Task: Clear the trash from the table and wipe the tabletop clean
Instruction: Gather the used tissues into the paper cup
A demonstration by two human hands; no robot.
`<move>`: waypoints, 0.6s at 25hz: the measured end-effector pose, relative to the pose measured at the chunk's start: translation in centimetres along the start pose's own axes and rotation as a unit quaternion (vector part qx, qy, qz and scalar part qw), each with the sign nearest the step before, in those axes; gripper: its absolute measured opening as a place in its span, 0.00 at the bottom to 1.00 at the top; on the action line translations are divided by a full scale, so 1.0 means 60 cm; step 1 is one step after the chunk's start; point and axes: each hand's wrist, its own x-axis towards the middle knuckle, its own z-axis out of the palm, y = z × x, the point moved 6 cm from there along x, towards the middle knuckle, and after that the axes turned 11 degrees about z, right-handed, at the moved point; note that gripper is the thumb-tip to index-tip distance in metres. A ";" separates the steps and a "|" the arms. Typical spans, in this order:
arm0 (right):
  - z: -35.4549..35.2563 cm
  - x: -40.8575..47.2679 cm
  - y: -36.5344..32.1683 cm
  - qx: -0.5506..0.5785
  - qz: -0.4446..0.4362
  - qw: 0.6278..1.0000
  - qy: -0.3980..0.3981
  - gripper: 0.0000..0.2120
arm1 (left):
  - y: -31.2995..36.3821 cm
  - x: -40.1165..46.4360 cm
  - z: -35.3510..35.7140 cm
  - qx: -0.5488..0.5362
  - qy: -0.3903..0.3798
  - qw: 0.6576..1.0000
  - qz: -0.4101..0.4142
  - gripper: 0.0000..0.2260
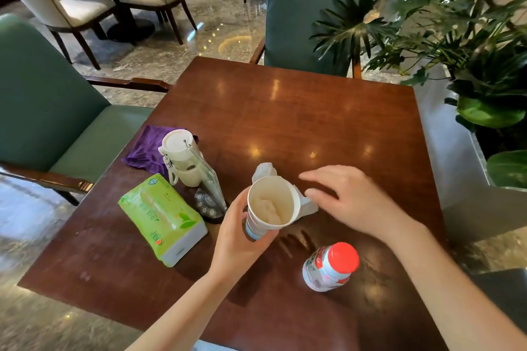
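Note:
My left hand [238, 236] grips a white paper cup [271, 205], tilted toward me above the dark wooden table [313, 122], with a crumpled tissue inside it. A crumpled white tissue [265, 169] lies just behind the cup, and another white piece [309, 204] pokes out to its right. My right hand [350, 199] hovers open, palm down, right of the cup, fingers spread toward the tissues. A small bottle with a red cap [330, 266] stands near the front. A purple cloth [145, 148] lies at the left edge.
A green tissue pack [162, 222], a cream lidded cup [179, 157] and a clear sign holder [206, 179] crowd the table's left side. Green armchairs [42, 100] stand at the left and far side. Leafy plants [470, 51] line the right edge.

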 end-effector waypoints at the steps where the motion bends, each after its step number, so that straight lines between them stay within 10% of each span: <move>1: 0.000 0.015 0.033 -0.010 0.039 0.999 0.002 0.15 | -0.006 -0.004 -0.005 0.012 0.002 1.000 -0.009 0.33; 8: 0.242 0.065 0.162 -0.223 0.026 0.955 -0.194 0.27 | -0.050 -0.029 -0.038 0.075 0.009 0.995 -0.064 0.34; 15: 0.269 0.068 0.190 -0.124 0.054 0.976 -0.172 0.14 | -0.075 -0.043 -0.043 0.093 0.009 0.991 -0.091 0.34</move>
